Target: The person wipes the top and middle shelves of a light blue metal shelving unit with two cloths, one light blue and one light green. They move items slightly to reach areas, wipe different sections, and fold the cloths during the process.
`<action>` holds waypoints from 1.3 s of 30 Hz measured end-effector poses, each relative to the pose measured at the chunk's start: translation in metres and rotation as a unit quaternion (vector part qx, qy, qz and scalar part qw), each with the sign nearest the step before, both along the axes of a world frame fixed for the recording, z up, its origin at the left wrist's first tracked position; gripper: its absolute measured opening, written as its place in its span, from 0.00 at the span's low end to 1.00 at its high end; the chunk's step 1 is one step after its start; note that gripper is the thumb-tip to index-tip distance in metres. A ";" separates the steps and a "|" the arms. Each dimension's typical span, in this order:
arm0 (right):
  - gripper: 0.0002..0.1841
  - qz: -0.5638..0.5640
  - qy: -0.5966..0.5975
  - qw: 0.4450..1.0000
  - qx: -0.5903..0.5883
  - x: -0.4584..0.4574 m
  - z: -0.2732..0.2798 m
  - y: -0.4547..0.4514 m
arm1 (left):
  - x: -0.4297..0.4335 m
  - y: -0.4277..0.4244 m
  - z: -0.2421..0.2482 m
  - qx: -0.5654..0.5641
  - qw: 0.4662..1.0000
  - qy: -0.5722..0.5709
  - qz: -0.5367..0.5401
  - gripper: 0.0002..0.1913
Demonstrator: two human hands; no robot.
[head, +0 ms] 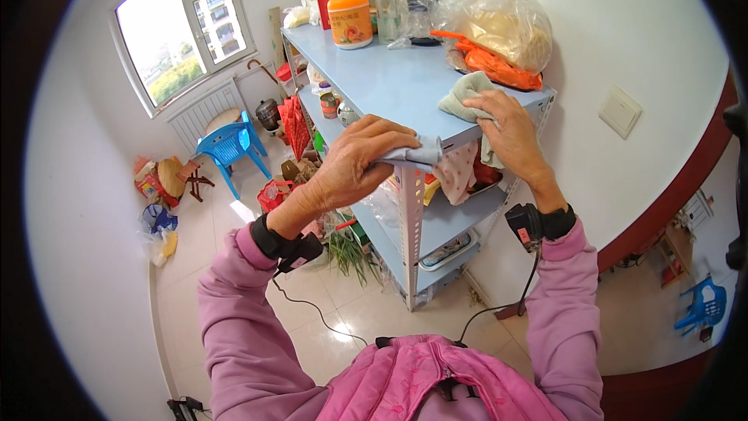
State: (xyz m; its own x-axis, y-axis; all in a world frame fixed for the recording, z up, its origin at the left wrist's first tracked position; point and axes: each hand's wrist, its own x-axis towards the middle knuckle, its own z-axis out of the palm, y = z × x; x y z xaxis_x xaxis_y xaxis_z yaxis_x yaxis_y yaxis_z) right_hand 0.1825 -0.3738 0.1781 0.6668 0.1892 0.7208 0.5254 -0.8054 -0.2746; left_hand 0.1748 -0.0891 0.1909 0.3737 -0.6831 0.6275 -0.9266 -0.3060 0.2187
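Observation:
At the near corner of a blue metal shelving unit's top shelf (374, 76), my left hand (362, 158) grips a folded grey-blue cloth (418, 153). The cloth lies against the corner, just above a white perforated post (410, 228). My right hand (511, 128) holds a pale green towel (467, 96) on the shelf's front edge, and part of it hangs below that edge. Behind the towel lie an orange plastic bag (491, 64) and a clear bag (508, 23) with pale contents.
An orange-lidded tub (349, 20) and a glass bottle (387, 6) stand farther back on the top shelf. A spotted cloth (456, 172) hangs below it. Green onions (350, 254) sit left of the unit. A blue plastic chair (231, 146) is near the window; a light switch (620, 111) is on the right wall.

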 end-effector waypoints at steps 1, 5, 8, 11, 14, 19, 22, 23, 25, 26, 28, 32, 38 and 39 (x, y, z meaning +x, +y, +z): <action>0.18 0.006 -0.012 1.000 0.001 0.000 0.000 0.001 | -0.003 0.000 0.000 -0.014 0.999 0.006 -0.034 0.26; 0.18 0.025 -0.032 0.999 0.011 0.001 -0.001 0.000 | -0.014 0.017 -0.014 -0.057 0.992 0.069 -0.089 0.18; 0.18 0.022 -0.040 0.999 0.010 0.002 -0.003 -0.002 | -0.032 0.041 -0.050 -0.113 0.952 0.257 -0.121 0.20; 0.19 0.029 -0.034 0.999 0.013 0.004 -0.002 -0.002 | -0.047 0.062 -0.110 -0.160 0.939 0.304 -0.030 0.18; 0.18 0.018 -0.012 1.000 0.012 0.000 0.004 0.006 | -0.057 0.075 -0.180 -0.237 0.813 0.515 0.129 0.16; 0.19 0.022 -0.009 0.998 -0.054 -0.019 0.008 0.044 | -0.080 0.082 -0.258 -0.220 0.728 0.623 0.183 0.08; 0.19 0.050 -0.053 0.996 -0.046 -0.034 0.000 0.070 | -0.083 0.079 -0.269 -0.199 0.715 0.657 0.132 0.09; 0.18 0.065 -0.070 0.995 -0.041 -0.037 -0.001 0.073 | -0.083 0.077 -0.270 -0.188 0.705 0.671 0.129 0.09; 0.19 0.104 -0.042 0.993 -0.031 -0.040 0.005 0.069 | -0.086 0.074 -0.271 -0.177 0.704 0.679 0.109 0.11; 0.19 0.116 -0.016 0.993 -0.028 -0.039 0.009 0.067 | -0.088 0.073 -0.271 -0.158 0.697 0.691 0.106 0.11; 0.20 0.157 -0.008 0.987 0.033 -0.036 0.022 0.057 | -0.094 0.072 -0.276 -0.118 0.688 0.707 0.119 0.11; 0.19 0.111 -0.159 0.979 0.056 -0.013 0.059 0.035 | -0.101 0.073 -0.286 -0.115 0.679 0.714 0.123 0.10; 0.21 0.071 -0.043 0.996 -0.030 0.031 0.041 0.029 | -0.106 0.079 -0.288 -0.141 0.670 0.715 0.139 0.10; 0.22 0.062 0.078 0.992 -0.075 0.035 0.032 0.028 | -0.107 0.080 -0.288 -0.142 0.673 0.713 0.138 0.10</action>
